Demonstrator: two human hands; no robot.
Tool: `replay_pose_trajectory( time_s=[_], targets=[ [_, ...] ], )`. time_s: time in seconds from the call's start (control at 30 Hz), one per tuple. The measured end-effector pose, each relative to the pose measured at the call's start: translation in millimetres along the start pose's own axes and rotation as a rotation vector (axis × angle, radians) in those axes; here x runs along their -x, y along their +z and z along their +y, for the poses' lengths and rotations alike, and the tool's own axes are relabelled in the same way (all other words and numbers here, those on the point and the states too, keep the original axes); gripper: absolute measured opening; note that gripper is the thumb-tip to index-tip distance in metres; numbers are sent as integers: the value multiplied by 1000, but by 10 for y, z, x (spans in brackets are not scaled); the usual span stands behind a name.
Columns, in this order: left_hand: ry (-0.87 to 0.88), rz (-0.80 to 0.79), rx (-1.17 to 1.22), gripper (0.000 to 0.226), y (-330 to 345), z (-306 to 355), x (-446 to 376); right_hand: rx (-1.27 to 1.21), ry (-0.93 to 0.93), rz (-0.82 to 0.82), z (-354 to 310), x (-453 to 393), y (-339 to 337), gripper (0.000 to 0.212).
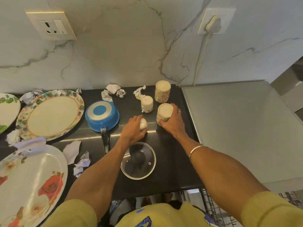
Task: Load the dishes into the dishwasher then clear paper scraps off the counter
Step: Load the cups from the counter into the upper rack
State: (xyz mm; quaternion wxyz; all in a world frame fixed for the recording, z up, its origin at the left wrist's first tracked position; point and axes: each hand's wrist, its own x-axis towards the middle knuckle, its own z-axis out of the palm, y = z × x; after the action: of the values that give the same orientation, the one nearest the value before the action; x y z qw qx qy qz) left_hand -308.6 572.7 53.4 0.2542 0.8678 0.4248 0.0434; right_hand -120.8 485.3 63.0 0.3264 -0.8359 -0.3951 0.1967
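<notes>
Both hands were on cups at the middle of the black counter [172,161]. The left hand [133,131] had its fingers curled over a small white upturned cup [143,123], covering most of it, and the right hand [173,124] had its fingers wrapped round the side of a taller patterned mug [164,112], also upside down. Two more upturned cups stood just beyond: a small one [147,104] and a tall one with red flowers [162,93] near the marble wall. An inverted blue saucepan [102,116] sat to the left with its handle pointing near, and a glass lid [138,160] lay close under the left forearm. Floral plates [52,114] were spread along the left, with crumpled paper scraps [113,91] scattered among them and by the wall. A wire dishwasher rack [213,208] showed below the counter's near right edge. With a cup in each hand, the risk looked to be a weak one-handed hold on the small cup, which could slip on the way down to the rack. The left forearm could also catch the lid's knob and send it skidding toward the counter edge.
</notes>
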Motion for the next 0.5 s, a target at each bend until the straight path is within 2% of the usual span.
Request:
replay_pose_trajectory(
  time_s=[0.3,0.5],
  targets=[
    [-42,48,63,69,-29,166,-12,-3,-30,34,6,24,-61,91],
    [-1,73,84,65,-69,412,1,-38,2,125,126,268,-252,90]
  ],
)
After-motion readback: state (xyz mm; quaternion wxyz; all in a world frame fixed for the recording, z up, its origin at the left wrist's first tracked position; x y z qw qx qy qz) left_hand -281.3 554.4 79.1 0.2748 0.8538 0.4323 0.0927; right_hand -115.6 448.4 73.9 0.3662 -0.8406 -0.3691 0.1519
